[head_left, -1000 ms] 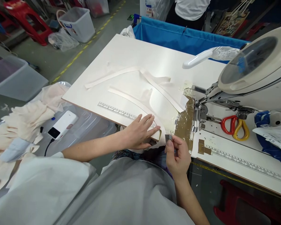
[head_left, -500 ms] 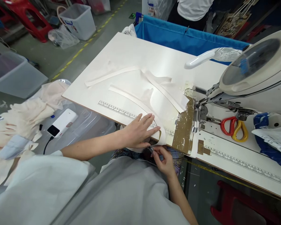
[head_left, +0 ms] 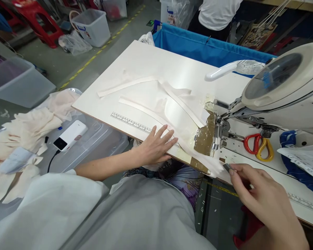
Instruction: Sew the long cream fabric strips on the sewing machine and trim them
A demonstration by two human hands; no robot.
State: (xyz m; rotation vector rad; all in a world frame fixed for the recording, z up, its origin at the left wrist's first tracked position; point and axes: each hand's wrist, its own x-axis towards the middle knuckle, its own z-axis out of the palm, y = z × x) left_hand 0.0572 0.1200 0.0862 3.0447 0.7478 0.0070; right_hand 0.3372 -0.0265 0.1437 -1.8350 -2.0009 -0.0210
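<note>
A thin pale pink fabric piece (head_left: 182,119) with strip-like edges lies across the white sewing table (head_left: 120,69). My left hand (head_left: 158,146) rests flat on the table's front edge, fingers spread over the printed ruler and against the fabric. One fabric strip (head_left: 207,161) runs rightward past the brown-taped area. At its right end my right hand (head_left: 261,194) is closed in a pinch on a small dark grey flat piece (head_left: 227,168). Its kind is unclear, and I cannot tell whether the fingers grip the strip too.
A sewing machine (head_left: 281,76) stands at the right, with red and yellow-handled scissors (head_left: 259,147) beside it. Behind the table hangs a blue cloth bin (head_left: 182,43). To the left, a white device (head_left: 70,135) and fabric pieces (head_left: 28,130) lie on a clear plastic lid.
My right hand has moved from below the table edge out to the right, with the grey piece. The folded fabric end now stretches rightward. My left hand stays nearly in place.
</note>
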